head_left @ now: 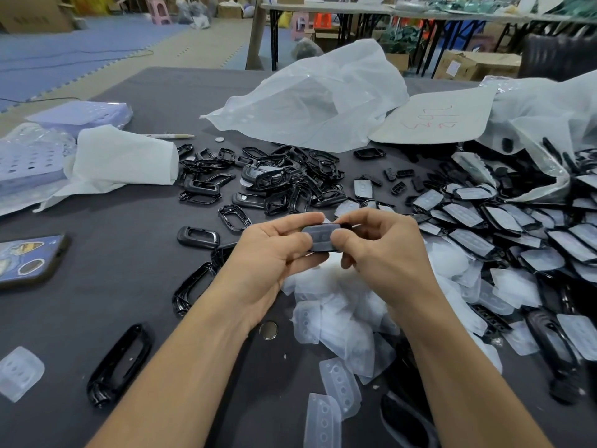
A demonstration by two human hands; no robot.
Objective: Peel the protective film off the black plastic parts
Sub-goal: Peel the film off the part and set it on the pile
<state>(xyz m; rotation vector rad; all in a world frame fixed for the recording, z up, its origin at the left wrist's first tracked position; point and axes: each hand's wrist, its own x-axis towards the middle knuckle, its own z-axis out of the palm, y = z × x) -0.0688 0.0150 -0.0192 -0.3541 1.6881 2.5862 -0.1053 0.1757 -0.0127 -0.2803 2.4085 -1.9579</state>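
Dark worktop (135, 286) is strewn nearest with peeled films (342, 318), and just above them one black plastic part (319, 236), its film not yet off, is held between the left grip (274, 250), curled round its left end, and the right grip (378, 250), pinched on its right end. For a clean peel, a film corner is best lifted with a nail and drawn back low while the part is braced. Farther off, covered parts (504, 227) are heaped at right and bare frames (274, 179) at centre.
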